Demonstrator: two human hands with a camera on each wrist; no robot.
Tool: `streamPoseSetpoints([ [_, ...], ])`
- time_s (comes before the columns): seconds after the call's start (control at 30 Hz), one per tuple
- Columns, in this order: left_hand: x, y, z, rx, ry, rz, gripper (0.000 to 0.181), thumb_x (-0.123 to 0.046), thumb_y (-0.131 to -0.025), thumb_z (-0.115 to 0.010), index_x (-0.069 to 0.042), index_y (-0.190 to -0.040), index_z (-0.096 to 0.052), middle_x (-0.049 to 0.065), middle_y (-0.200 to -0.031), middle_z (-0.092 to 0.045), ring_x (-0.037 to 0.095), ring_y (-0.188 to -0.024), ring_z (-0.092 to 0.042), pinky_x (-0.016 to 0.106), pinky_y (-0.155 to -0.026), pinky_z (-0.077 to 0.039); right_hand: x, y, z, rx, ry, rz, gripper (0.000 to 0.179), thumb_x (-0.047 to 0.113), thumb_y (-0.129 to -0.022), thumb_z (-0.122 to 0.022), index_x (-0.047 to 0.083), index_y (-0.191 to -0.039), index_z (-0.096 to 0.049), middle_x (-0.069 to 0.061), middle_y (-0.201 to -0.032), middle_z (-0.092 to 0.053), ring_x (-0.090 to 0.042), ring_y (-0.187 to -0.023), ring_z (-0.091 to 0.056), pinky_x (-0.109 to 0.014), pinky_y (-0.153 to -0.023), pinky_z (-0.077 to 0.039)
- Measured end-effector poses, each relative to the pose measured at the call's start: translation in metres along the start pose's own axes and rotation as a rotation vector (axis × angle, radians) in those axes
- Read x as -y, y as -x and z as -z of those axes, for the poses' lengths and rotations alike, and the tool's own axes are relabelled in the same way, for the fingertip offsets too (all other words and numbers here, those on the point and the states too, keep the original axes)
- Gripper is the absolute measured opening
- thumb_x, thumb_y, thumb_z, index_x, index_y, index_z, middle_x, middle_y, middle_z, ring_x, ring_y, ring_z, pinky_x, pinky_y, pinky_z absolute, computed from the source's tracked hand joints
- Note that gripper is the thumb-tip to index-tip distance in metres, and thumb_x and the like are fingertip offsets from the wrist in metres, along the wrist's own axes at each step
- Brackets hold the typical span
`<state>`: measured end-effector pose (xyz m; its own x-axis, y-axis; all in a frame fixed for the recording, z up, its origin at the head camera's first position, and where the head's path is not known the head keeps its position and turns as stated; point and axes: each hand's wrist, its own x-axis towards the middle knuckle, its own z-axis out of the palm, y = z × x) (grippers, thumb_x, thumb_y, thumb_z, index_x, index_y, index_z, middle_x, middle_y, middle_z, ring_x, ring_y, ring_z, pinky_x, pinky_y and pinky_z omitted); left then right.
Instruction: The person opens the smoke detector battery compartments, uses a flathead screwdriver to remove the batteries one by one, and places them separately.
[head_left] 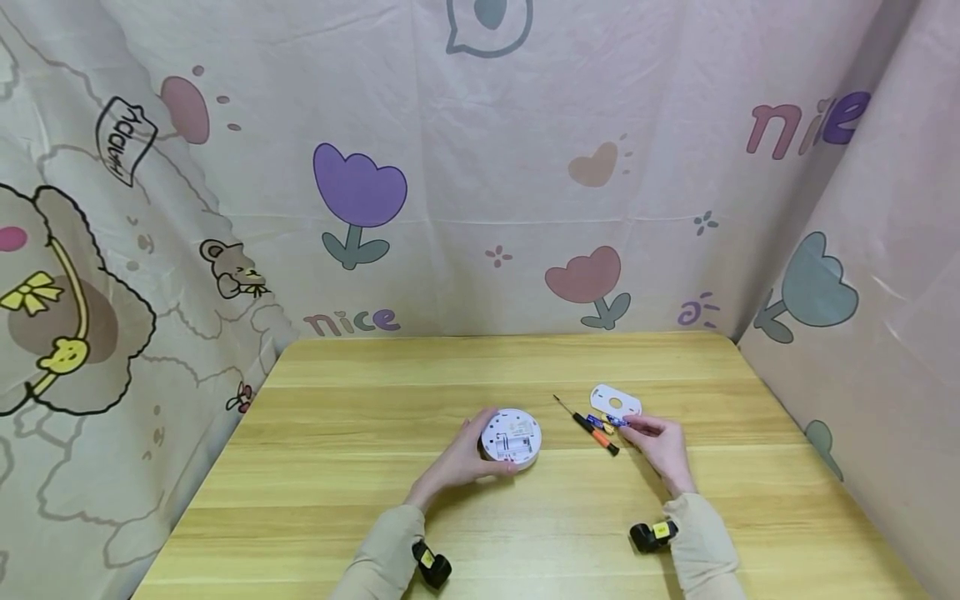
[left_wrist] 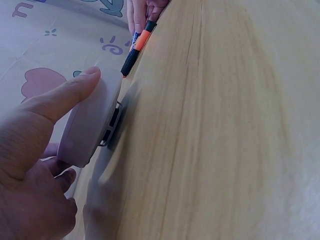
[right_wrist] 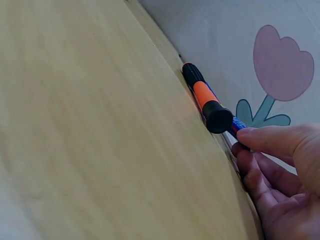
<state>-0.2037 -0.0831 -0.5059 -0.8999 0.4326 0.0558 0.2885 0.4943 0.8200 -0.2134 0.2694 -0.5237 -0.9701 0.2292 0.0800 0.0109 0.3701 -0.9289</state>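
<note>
My left hand [head_left: 457, 460] grips a round white device [head_left: 516, 423], which looks like a smoke detector, thumb on the near side and fingers round the far side. Its upward face shows an open battery compartment. In the left wrist view, a small frame-like part sticks out from the device [left_wrist: 90, 125]. My right hand [head_left: 665, 448] pinches the end of a blue battery [right_wrist: 239, 125] between thumb and fingers. More small batteries [head_left: 595, 421] lie just left of the fingertips, partly hidden. Beside them lies a screwdriver [head_left: 601, 439] with a black and orange handle, its shaft pointing to the back left.
Behind the batteries lies a white oblong plate [head_left: 602, 398] with a round hole. The wooden table [head_left: 337, 400] ends at a printed curtain [head_left: 465, 167] at the back and sides. Black cameras [head_left: 432, 567] are strapped at both wrists.
</note>
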Motion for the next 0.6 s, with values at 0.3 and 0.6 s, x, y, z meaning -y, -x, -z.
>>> streamPoseSetpoints([
  [0.3,0.0004,-0.0003,-0.001,-0.004,0.0,0.006,0.106,-0.032,-0.075,-0.089,0.0,-0.156,-0.028,0.025,-0.162,-0.032,0.045,-0.151,-0.028,0.06,-0.129,-0.006,-0.0013,0.0013,-0.0005,0.011,0.064,0.045,0.028,0.001,-0.083,-0.079,-0.009,-0.108,-0.073,-0.024,-0.097,-0.076,0.007,-0.068,-0.058,-0.011,-0.063,-0.051],
  [0.6,-0.0005,-0.0001,0.0,0.0,0.001,0.008,0.107,-0.033,-0.075,-0.088,0.0,-0.156,-0.027,0.026,-0.162,-0.031,0.045,-0.151,-0.028,0.061,-0.129,-0.006,-0.0036,0.0006,-0.0016,-0.001,0.107,0.063,0.023,0.0,-0.082,-0.079,-0.008,-0.103,-0.075,-0.002,-0.076,-0.073,0.004,-0.062,-0.053,-0.014,-0.057,-0.047],
])
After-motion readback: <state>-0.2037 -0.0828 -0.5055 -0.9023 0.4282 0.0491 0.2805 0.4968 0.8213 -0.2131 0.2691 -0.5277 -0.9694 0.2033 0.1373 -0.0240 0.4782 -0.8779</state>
